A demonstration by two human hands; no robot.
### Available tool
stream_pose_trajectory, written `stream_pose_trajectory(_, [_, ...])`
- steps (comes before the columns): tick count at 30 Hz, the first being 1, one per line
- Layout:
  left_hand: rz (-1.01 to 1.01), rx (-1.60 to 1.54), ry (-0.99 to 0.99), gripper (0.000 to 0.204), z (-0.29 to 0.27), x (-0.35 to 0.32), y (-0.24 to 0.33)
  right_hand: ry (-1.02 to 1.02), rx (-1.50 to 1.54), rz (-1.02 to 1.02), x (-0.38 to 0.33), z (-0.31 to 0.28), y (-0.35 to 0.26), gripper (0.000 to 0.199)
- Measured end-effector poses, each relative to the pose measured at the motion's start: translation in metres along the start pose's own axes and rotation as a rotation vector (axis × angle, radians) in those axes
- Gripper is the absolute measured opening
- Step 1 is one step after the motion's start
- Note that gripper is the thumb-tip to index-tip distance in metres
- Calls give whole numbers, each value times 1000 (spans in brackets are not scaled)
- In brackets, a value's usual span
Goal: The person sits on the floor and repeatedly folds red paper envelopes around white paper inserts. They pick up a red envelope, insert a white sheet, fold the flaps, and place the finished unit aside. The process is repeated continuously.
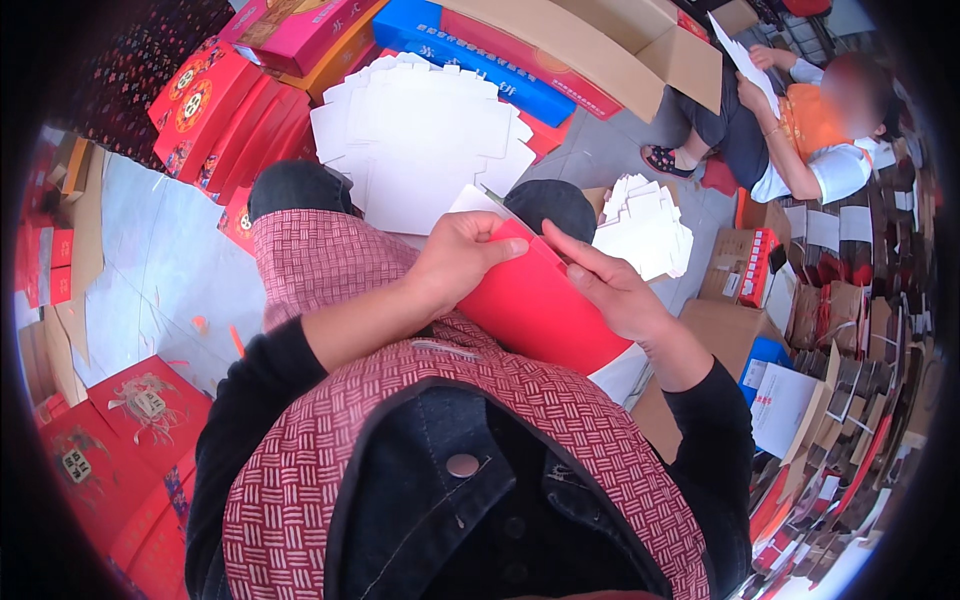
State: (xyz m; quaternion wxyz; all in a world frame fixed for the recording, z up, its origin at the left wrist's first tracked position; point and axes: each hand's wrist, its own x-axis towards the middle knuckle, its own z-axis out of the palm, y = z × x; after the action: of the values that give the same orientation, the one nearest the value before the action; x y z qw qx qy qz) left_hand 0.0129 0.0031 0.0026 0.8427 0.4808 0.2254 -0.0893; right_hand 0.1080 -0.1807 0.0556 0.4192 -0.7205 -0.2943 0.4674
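Across my lap lies a red cardboard sheet [545, 310], white on its underside and creased near its far edge; it looks like a flat box blank. My left hand [455, 258] pinches its far left corner, thumb on top, close to a white flap [473, 200]. With thumb and fingers, my right hand [620, 292] grips the folded edge on the right. A stack of white die-cut cardboard blanks [420, 140] is fanned out just beyond my knees. The sheet's underside is mostly hidden.
Red printed boxes [235, 125] stand at the far left, beside a blue box [480, 65] and an open brown carton [620, 60]. Red printed covers [150, 410] lie at left. A smaller white stack [645, 225] sits right. A seated co-worker [815, 130] holds white sheets.
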Motion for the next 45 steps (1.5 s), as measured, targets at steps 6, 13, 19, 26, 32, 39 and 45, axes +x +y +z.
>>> stream_pose_trajectory(6, [47, -14, -2, 8, -3, 1, -3, -54, -77, -107, 0, -1, 6, 44])
stream_pose_trajectory(13, [55, 12, 12, 8, -2, 1, -5, -65, -49, -111, 0, -1, 9, 46])
stream_pose_trajectory(19, [54, 20, 10, 8, -4, 2, -4, -63, -22, -73, 1, 2, 8, 47])
stream_pose_trajectory(26, [69, 20, 5, 8, -4, 4, -5, -61, -42, -122, 1, 0, 7, 48])
stream_pose_trajectory(32, [65, 16, 8, 8, -7, 6, -9, -75, -41, -83, 3, 1, 7, 48])
stream_pose_trajectory(39, [68, 31, 17, 7, -9, 7, -12, -83, -85, -109, 3, 4, 8, 50])
stream_pose_trajectory(45, [83, -24, 15, 7, -7, 2, -10, -69, -130, -81, 4, 4, 7, 52])
